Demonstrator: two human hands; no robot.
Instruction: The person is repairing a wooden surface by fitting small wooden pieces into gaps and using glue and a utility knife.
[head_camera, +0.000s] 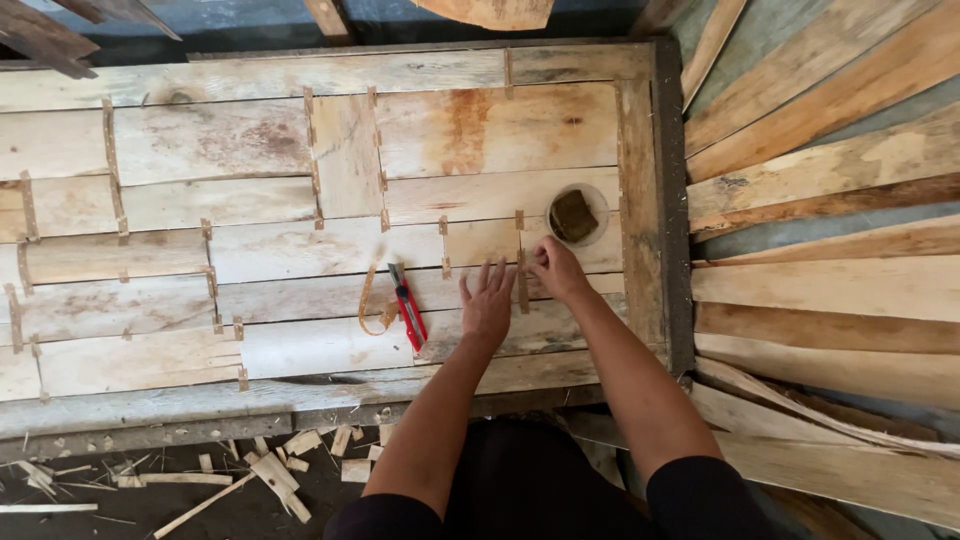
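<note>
Tape strip (522, 285) lies upright across veneer seam on veneer sheets (300, 260), between both hands. Left hand (487, 305) flat, fingers spread, pressing sheet, holding nothing. Right hand (556, 268) fingers curled, pinching strip's top end. Advice: keep sheets butted, rub strip flat. Count: one red utility knife (408, 306), one tape curl (372, 303), one round dish with sponge (577, 214).

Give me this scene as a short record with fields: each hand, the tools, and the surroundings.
left hand: flat on the veneer sheets, fingers spread
right hand: pinching a tape strip at a seam
knife: red, lying beside the left hand
tape loop: left of the knife
bowl: above the right hand, dark sponge inside
planks: stacked at right
</note>
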